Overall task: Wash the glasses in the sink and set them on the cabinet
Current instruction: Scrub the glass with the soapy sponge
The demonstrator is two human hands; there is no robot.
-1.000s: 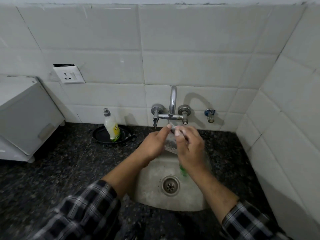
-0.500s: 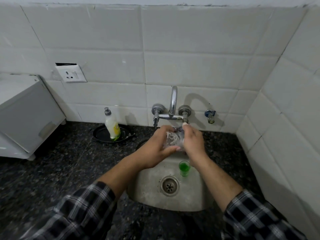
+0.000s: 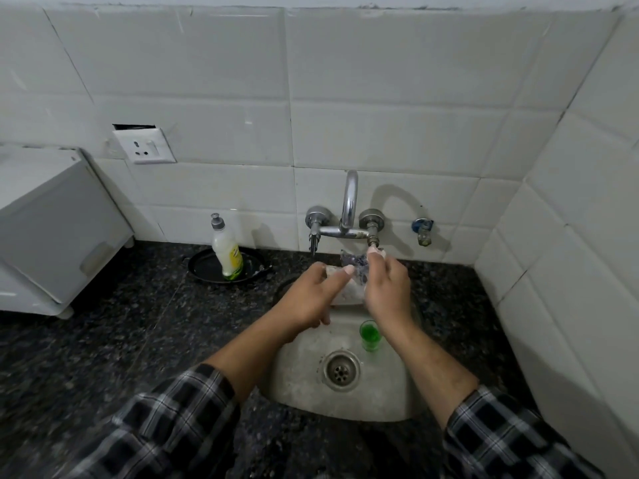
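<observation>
Hands meet over the back of the steel sink [image 3: 304, 375], just below the chrome faucet [image 3: 350, 205]. Between them is a clear glass [image 3: 351, 286], tilted and held in the air above the basin. The left hand [image 3: 309, 299] grips its side, thumb laid across the front and fingers curled round behind. The right hand [image 3: 387, 288] pinches the upper edge with bent fingertips [image 3: 375, 252]. A dark patch shows through the glass, too blurred to name. A small green glass [image 3: 370, 335] stands upright on the sink floor, just right of the drain [image 3: 340, 370] and under the right wrist. On the black granite counter [image 3: 138, 323] to the left, a dish soap bottle [image 3: 226, 252] stands upright in a shallow black pan [image 3: 204, 271]. Farther left sits a white box-like unit [image 3: 52, 219], below a wall socket [image 3: 145, 146].
</observation>
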